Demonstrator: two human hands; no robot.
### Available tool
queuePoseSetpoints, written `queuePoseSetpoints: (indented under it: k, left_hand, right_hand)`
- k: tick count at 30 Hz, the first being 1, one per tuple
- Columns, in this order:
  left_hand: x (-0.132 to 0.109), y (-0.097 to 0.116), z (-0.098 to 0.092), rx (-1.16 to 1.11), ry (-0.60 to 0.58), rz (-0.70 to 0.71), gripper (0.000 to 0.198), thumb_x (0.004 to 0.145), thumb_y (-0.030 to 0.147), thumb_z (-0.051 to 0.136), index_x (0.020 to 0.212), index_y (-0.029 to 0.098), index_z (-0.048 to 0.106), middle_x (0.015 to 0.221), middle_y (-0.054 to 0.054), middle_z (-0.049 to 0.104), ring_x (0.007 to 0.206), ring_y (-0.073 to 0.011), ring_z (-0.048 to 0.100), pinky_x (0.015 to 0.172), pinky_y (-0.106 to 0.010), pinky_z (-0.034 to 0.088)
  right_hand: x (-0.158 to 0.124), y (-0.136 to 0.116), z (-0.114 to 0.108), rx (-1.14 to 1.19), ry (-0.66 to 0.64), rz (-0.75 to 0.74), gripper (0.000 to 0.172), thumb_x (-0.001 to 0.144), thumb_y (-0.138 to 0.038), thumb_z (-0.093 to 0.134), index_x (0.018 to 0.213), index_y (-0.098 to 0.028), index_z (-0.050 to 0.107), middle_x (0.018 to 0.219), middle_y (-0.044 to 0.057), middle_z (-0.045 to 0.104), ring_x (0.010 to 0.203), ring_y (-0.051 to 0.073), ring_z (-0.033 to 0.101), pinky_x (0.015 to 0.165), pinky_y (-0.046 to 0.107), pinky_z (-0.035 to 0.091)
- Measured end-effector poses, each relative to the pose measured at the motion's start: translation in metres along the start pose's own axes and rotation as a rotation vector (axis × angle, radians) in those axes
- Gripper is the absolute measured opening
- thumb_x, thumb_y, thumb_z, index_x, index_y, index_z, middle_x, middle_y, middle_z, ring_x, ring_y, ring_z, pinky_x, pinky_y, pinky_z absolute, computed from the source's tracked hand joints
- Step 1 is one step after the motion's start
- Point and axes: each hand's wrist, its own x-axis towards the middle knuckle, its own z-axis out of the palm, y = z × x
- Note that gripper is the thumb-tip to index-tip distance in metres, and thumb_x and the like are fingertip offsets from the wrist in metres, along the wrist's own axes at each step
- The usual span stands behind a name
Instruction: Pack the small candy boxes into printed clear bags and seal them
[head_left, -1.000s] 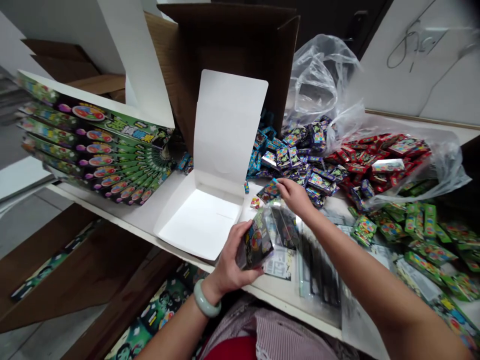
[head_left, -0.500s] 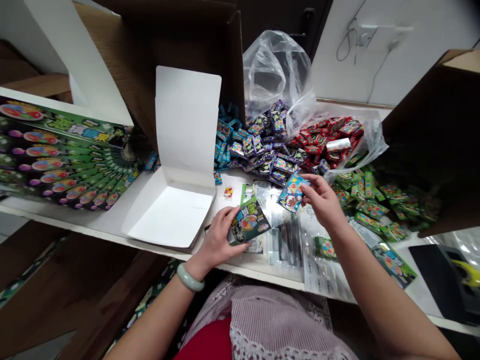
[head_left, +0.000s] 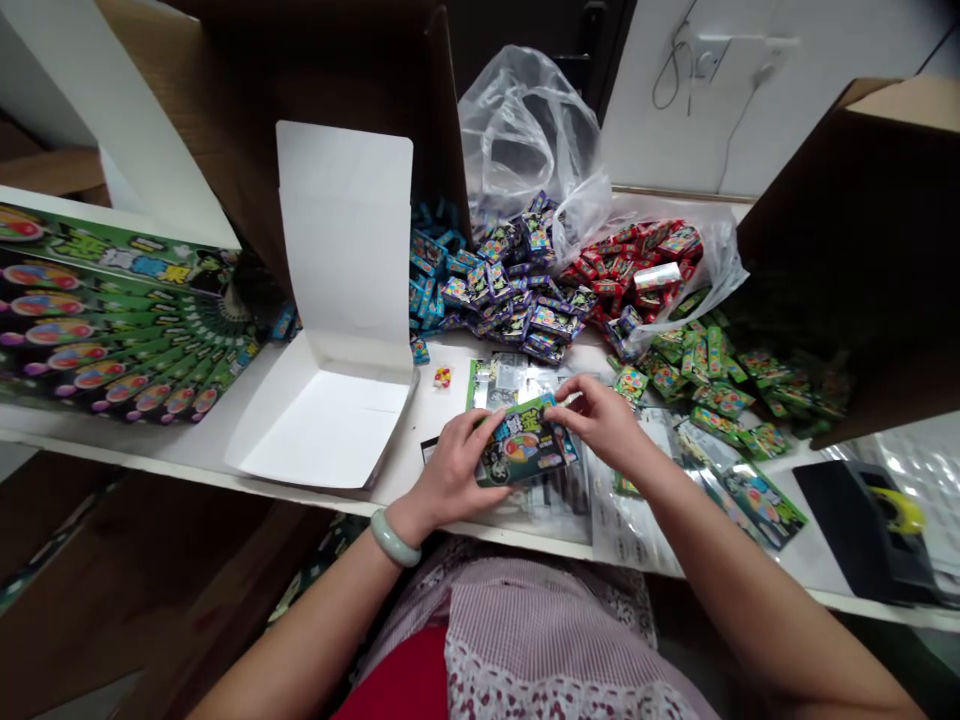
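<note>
One packet (head_left: 523, 447) held in left grip (head_left: 453, 466); right grip (head_left: 598, 420) at packet's upper right corner, cannot tell if closed.

Remote feed: I can read no text; lettering on the green-and-black packet (head_left: 525, 445) and the printed cartons (head_left: 120, 325) is too blurred.

The white table (head_left: 433, 408) holds an open box (head_left: 337, 310), heaped small packets (head_left: 517, 305) and a tape dispenser (head_left: 844, 520).
</note>
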Motion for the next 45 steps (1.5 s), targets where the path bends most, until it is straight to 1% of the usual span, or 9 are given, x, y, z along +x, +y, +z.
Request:
queuePoseSetpoints:
  k: [4,10,14,20,26,33,38,40,45]
  left_hand:
    - [0.001,0.007,-0.006,0.02,0.059,-0.117,0.092,0.066,0.036,0.079,0.143,0.02,0.03,0.129,-0.015,0.045,0.121,-0.0341,0.044,0.103,-0.053,0.039]
    - [0.004,0.027,-0.01,-0.421,0.09,-0.274,0.067,0.08,0.034,0.07,0.138,0.024,0.038,0.129,-0.012,0.052,0.117,-0.0287,0.051,0.101,-0.048,0.043]
    - [0.004,0.039,0.006,-0.928,0.17,-0.493,0.043,0.087,0.023,0.059,0.129,0.024,0.048,0.106,-0.006,0.061,0.098,-0.0191,0.06,0.088,-0.034,0.051]
    - [-0.01,0.055,0.022,-1.27,0.181,-0.595,0.053,0.081,0.02,0.067,0.13,0.027,0.047,0.111,-0.004,0.06,0.095,-0.0159,0.062,0.085,-0.028,0.051]
    - [-0.031,0.049,0.017,-1.308,0.063,-0.617,0.066,0.081,0.019,0.069,0.139,0.03,0.04,0.114,-0.005,0.059,0.093,-0.0144,0.062,0.085,-0.028,0.051]
    - [-0.029,0.037,0.005,-1.247,-0.093,-0.541,0.046,0.079,0.017,0.07,0.12,0.027,0.051,0.107,-0.002,0.06,0.086,-0.0131,0.063,0.078,-0.025,0.053]
    - [-0.032,0.03,0.0,-1.199,-0.059,-0.561,0.046,0.081,0.018,0.068,0.121,0.028,0.049,0.11,-0.002,0.061,0.089,-0.0136,0.063,0.077,-0.025,0.054]
    - [-0.033,0.029,0.0,-1.187,-0.029,-0.564,0.047,0.082,0.018,0.067,0.123,0.029,0.048,0.112,-0.002,0.061,0.093,-0.0138,0.063,0.08,-0.024,0.054]
    - [-0.029,0.031,0.001,-1.169,-0.035,-0.552,0.048,0.081,0.018,0.068,0.124,0.028,0.048,0.114,-0.003,0.062,0.095,-0.0144,0.063,0.082,-0.025,0.054]
  right_hand:
    - [-0.014,-0.01,0.009,-0.073,0.036,-0.153,0.03,0.08,-0.038,0.065,0.107,-0.024,0.064,0.127,0.011,0.051,0.119,0.028,0.049,0.096,0.044,0.044]
    - [-0.031,-0.02,0.017,0.2,-0.081,0.012,0.029,0.085,-0.03,0.055,0.113,-0.025,0.06,0.107,0.007,0.061,0.085,0.018,0.063,0.069,0.032,0.052]
    - [-0.033,-0.02,0.011,0.076,-0.108,-0.111,0.03,0.085,-0.027,0.06,0.115,-0.028,0.06,0.111,0.006,0.06,0.102,0.021,0.058,0.081,0.036,0.05]
    - [-0.037,-0.016,0.008,-0.026,-0.171,-0.131,0.023,0.083,-0.025,0.066,0.105,-0.027,0.063,0.101,0.004,0.061,0.096,0.02,0.059,0.086,0.037,0.047]
    - [-0.039,-0.017,0.013,-0.025,-0.354,-0.15,0.02,0.084,-0.023,0.063,0.103,-0.028,0.065,0.098,0.003,0.061,0.094,0.019,0.061,0.085,0.036,0.048]
    - [-0.041,-0.023,0.017,-0.073,-0.397,-0.165,0.018,0.085,-0.022,0.063,0.101,-0.029,0.066,0.096,0.003,0.061,0.091,0.018,0.062,0.081,0.035,0.051]
    - [-0.07,-0.012,0.028,-0.063,0.065,-0.206,0.032,0.086,-0.025,0.062,0.117,-0.032,0.06,0.124,0.007,0.053,0.119,0.025,0.051,0.097,0.045,0.046]
    - [-0.082,-0.005,0.037,0.044,0.226,-0.116,0.035,0.083,-0.026,0.066,0.117,-0.03,0.056,0.115,0.007,0.058,0.108,0.023,0.057,0.087,0.041,0.052]
    - [-0.09,0.003,0.059,0.331,0.312,0.044,0.021,0.084,-0.027,0.065,0.104,-0.026,0.061,0.092,0.002,0.064,0.08,0.016,0.063,0.07,0.03,0.054]
